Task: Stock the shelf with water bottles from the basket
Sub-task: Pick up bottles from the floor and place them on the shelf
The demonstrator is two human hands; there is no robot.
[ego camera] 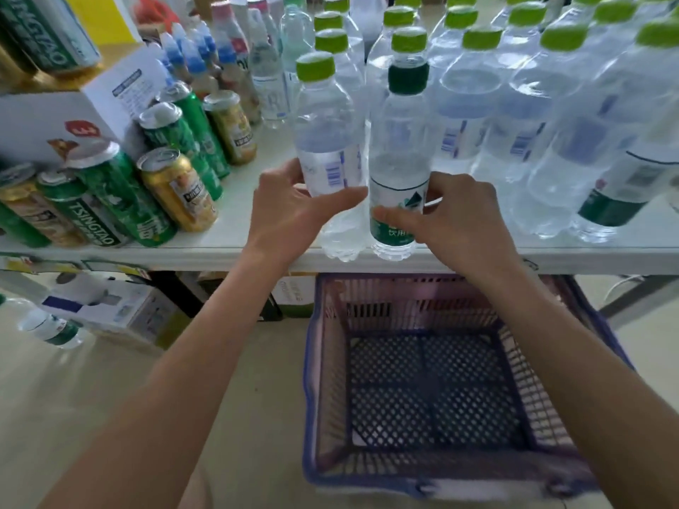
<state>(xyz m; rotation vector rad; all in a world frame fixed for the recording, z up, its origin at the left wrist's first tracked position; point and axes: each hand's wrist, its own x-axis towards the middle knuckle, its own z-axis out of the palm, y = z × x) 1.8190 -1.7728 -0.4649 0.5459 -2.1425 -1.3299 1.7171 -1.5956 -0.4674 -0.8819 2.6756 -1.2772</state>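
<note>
Two clear water bottles stand at the front edge of the white shelf (239, 247). My left hand (294, 211) wraps the lime-capped bottle (327, 141) on the left. My right hand (452, 222) grips the dark-green-capped bottle (400, 148) with a green label, right beside it. The two bottles touch. Below, on the floor, the purple basket (323, 361) shows only its bare mesh bottom.
Rows of lime-capped water bottles (521, 104) fill the shelf to the right and behind. Green and gold cans (172, 189) and a white carton (55, 119) stand at the left. Boxes (121, 314) and a lying bottle (51, 325) are under the shelf.
</note>
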